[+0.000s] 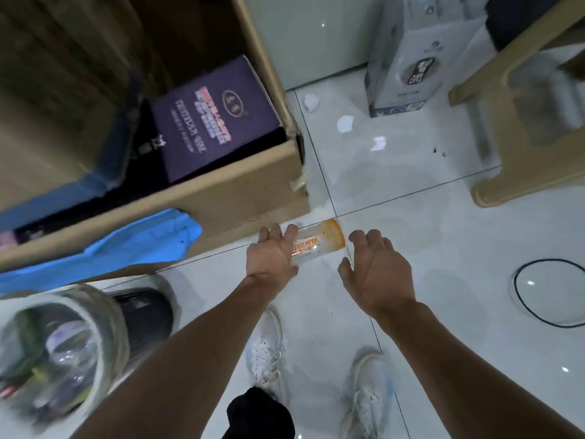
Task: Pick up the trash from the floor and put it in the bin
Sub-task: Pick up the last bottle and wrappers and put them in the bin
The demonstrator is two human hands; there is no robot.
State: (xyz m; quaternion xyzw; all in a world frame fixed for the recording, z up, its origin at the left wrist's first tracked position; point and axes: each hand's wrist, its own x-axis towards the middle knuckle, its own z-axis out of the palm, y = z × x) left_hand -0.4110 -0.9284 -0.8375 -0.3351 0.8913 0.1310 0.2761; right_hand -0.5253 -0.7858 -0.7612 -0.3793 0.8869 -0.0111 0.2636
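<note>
Orange-labelled clear cup lying on floor, left hand fingers over it

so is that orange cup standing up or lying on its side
On its side: the cup lies along the floor, orange rim pointing away, left hand on it.

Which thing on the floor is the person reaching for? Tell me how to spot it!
Find the big cardboard box on the white tiled floor. By its near corner, a clear plastic cup lies on its side between the left hand and right hand. Unlike the crumpled white paper scraps farther away, it has orange print and an orange rim.
</note>
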